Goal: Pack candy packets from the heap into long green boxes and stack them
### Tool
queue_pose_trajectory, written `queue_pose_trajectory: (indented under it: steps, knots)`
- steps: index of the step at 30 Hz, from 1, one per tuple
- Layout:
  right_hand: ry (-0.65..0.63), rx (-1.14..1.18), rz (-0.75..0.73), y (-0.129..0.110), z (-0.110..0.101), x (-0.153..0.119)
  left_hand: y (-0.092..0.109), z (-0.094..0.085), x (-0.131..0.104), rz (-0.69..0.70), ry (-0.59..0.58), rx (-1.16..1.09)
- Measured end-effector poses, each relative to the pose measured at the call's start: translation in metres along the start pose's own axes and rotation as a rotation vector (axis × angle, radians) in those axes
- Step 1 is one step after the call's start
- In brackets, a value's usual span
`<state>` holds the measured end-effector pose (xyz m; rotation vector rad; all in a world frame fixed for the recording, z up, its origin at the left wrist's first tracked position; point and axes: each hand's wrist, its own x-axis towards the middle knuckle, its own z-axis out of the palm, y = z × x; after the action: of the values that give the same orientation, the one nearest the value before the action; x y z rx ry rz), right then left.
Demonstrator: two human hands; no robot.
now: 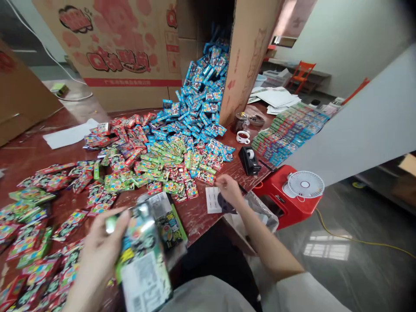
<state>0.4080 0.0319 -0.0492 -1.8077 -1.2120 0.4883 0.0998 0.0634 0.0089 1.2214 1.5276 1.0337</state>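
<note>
My left hand (102, 247) grips a glossy green and black box (143, 260) with a white printed label, tilted and slightly blurred. Behind it, another green box (169, 223) lies at the table's front edge. My right hand (230, 190) is closed in a pinch above a white sheet with small printed blocks (213, 200); whatever its fingertips may hold is too small to make out. Just left of those fingertips lies a small red box (206, 177) at the edge of a pile of small green boxes (165, 156).
Small blue boxes (198, 99) spill from a large carton (130, 93). Red boxes (130, 130) spread leftward. A tape dispenser (249, 161), tea cup (243, 137) and jar (241, 122) stand at right. Beyond the edge are a lined bin (264, 216) and a red stool (300, 203) bearing a fan (306, 185).
</note>
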Motion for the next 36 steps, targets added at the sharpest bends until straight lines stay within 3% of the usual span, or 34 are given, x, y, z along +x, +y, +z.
queue_pose_trajectory:
  steps: [3, 4, 7, 10, 13, 16, 20, 26, 36]
  knots:
    - [-0.046, -0.106, 0.061, 0.057, -0.034, 0.029, 0.006, 0.081, 0.009, 0.067, -0.504, -0.067]
    - [-0.073, -0.128, 0.063, 0.068, -0.037, 0.032, 0.002, 0.108, 0.007, 0.083, -0.593, -0.055]
    - [-0.159, -0.154, 0.03, 0.084, -0.032, 0.037, -0.017, 0.17, -0.003, 0.108, -0.707, -0.023]
    - [-0.226, -0.133, -0.038, 0.087, -0.027, 0.04, -0.034, 0.199, -0.008, 0.104, -0.72, -0.009]
    - [-0.238, -0.082, -0.097, 0.089, -0.031, 0.039, -0.044, 0.204, -0.007, 0.091, -0.699, -0.012]
    - [-0.152, -0.035, -0.095, 0.092, -0.033, 0.032, -0.049, 0.203, -0.006, 0.064, -0.696, -0.033]
    - [-0.065, -0.014, -0.053, 0.09, -0.021, 0.022, -0.051, 0.205, -0.006, 0.042, -0.684, -0.064]
    - [-0.089, -0.006, -0.021, 0.083, -0.004, 0.024, -0.052, 0.206, -0.005, 0.028, -0.657, -0.077]
    - [-0.118, 0.209, -0.069, 0.084, 0.001, 0.028, -0.059, 0.207, -0.005, 0.048, -0.634, -0.068]
